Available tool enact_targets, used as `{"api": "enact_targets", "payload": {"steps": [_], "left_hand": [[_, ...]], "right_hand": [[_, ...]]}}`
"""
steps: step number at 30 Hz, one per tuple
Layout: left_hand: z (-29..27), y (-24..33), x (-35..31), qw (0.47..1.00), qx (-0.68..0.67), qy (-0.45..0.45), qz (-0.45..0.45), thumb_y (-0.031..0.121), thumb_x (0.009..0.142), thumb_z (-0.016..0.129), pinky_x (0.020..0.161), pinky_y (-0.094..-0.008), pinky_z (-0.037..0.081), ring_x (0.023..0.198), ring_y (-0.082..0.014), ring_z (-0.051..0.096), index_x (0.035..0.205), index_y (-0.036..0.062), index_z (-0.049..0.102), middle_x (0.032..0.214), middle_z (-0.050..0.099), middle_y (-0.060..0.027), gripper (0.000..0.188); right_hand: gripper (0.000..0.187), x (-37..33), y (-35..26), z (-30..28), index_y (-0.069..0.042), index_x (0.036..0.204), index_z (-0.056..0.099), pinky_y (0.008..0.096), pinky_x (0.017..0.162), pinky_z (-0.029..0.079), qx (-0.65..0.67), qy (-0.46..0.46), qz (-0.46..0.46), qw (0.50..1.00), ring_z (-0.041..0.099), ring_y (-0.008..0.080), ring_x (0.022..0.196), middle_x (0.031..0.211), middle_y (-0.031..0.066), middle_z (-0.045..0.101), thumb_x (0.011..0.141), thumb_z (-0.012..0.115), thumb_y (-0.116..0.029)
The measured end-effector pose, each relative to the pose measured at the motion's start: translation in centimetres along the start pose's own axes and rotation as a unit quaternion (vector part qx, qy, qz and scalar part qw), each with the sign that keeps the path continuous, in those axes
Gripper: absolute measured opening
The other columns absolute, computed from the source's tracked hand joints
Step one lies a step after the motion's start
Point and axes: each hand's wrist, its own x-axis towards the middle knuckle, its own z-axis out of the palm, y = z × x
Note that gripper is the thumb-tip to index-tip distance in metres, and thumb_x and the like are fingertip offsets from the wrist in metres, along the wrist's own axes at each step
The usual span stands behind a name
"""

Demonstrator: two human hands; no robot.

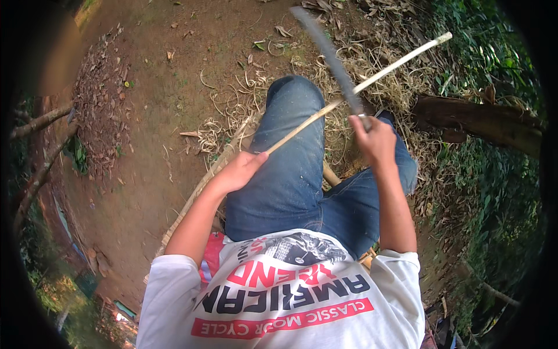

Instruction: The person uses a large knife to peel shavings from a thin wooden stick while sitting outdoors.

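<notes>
A long pale stripped stick [404,62] slants from my left thigh up to the far right. My left hand [243,170] is closed round its near end, over the thigh. In my right hand [376,138] is the handle of a long knife with a slightly curved grey blade [330,52], which points away and a little left. The blade crosses the stick just beyond my right fist; whether the two touch, I cannot tell. Most of the knife's handle is hidden by my fingers.
Curled pale shavings [401,87] litter the brown soil [163,75] around my knees. A thick dark log [476,119] lies at the right, near green plants [488,52]. Along my left side runs a long pale strip [195,195]. Branches [43,157] stand at the far left.
</notes>
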Motion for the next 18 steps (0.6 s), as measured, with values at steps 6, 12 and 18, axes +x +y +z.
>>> {"api": "enact_targets", "payload": {"steps": [6, 12, 18], "left_hand": [[-1.5, -0.5, -0.6, 0.982, -0.112, -0.050, -0.142, 0.045, 0.100, 0.046, 0.043, -0.0215, 0.027, 0.047, -0.0027, 0.034, 0.063, 0.0094, 0.047, 0.055, 0.036, 0.0082, 0.052], [-1.2, 1.0, -0.2, 0.992, -0.029, -0.037, -0.117, 0.051, 0.099, 0.045, 0.045, -0.0235, 0.028, 0.049, -0.0045, 0.034, 0.061, 0.0110, 0.044, 0.055, 0.036, 0.0078, 0.055], [-1.2, 0.9, -0.3, 0.994, -0.009, -0.031, -0.104, 0.054, 0.098, 0.044, 0.051, -0.0251, 0.032, 0.053, -0.0064, 0.036, 0.060, 0.0091, 0.045, 0.056, 0.039, 0.0064, 0.058]], "right_hand": [[0.067, -1.2, -2.8, 2.9, -0.005, 0.067, 0.065, 0.0400, 0.050, 0.050, -0.087, -0.054, -0.230, 0.968, 0.063, 0.0311, 0.051, 0.053, 0.0139, 0.060, 0.078, 0.056, -0.071], [0.068, 0.6, 2.6, 2.2, -0.006, 0.060, 0.058, 0.0409, 0.051, 0.049, -0.104, -0.015, -0.211, 0.972, 0.061, 0.0326, 0.051, 0.052, 0.0140, 0.057, 0.073, 0.059, -0.073], [0.062, 0.4, 3.1, 1.2, -0.005, 0.064, 0.058, 0.0433, 0.054, 0.046, -0.109, -0.027, -0.210, 0.971, 0.059, 0.0351, 0.055, 0.052, 0.0147, 0.055, 0.074, 0.063, -0.065]]}}
